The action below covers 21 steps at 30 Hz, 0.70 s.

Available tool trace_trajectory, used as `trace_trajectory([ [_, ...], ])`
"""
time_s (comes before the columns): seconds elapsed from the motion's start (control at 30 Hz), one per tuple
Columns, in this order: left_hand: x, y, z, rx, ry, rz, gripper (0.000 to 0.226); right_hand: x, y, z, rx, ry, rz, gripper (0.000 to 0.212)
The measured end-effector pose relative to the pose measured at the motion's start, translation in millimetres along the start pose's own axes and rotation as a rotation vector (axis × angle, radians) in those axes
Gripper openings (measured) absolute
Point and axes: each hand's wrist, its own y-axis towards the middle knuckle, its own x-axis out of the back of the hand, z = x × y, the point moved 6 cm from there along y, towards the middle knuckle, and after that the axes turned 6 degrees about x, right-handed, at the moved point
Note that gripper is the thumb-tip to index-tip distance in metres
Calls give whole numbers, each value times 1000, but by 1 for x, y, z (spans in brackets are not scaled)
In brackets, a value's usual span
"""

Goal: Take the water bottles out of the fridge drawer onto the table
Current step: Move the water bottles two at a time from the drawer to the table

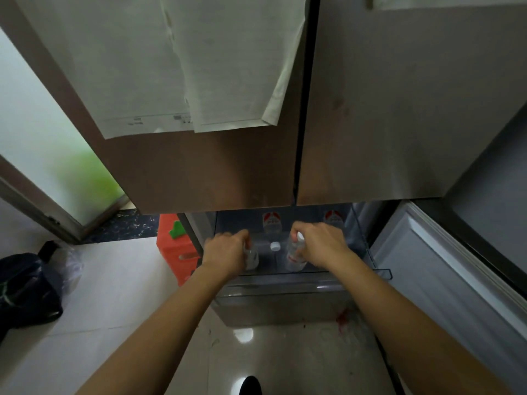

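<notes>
The fridge drawer (285, 283) is pulled out below the closed upper doors. Several clear water bottles with white caps and red labels stand in it. My left hand (226, 250) is closed around the top of the left front bottle (252, 259), hiding its cap. My right hand (320, 243) grips the neck of the right front bottle (295, 256), whose white cap shows beside my fingers. Between them stands a third bottle (275, 246), seen from above. Two more bottles (272, 222) stand at the back of the drawer, one behind each hand's side.
The upper fridge doors (228, 166) hang over the drawer, with papers stuck on the left one. An open lower door (445, 269) stands at the right. A red crate (174, 246) sits left of the drawer. A dark bag (28, 289) lies on the tiled floor.
</notes>
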Motion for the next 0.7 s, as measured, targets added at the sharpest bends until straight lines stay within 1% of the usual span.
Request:
trace_trajectory([
  [0.07,-3,-3,-7,-6,0,29,25,-5,1,1,14,30,70,24],
  [0.13,-6,-6,-11,-4,-5,-16,30,-17,1,0,37,93,114,21],
  [0.17,-7,-7,-13,-1,-11,-54,33,-22,0,-1,44,120,102,24],
  [0.23,-10,-10,-15,-8,-53,-136,38,-28,-1,-5,43,123,45,46],
  [0.3,-15,-14,-14,-1,-174,-209,42,-33,-2,-7,23,120,-16,67],
  [0.33,-18,-16,-11,21,-270,-239,44,-35,-3,-9,2,150,-48,71],
  [0.4,-24,-16,-1,116,-513,-265,48,-42,-3,-13,-61,264,-103,71],
  [0.43,-30,-15,5,173,-612,-253,50,-47,-3,-16,-100,312,-117,71],
  [0.47,-37,-13,9,212,-661,-231,56,-52,-4,-18,-133,344,-121,72],
  [0.57,-58,-5,18,271,-697,-137,85,-69,-4,-25,-196,414,-123,86],
  [0.63,-67,3,22,268,-780,-112,92,-79,-1,-27,-219,502,-140,90],
  [0.7,-74,11,23,233,-827,-90,92,-87,4,-27,-225,572,-149,91],
])
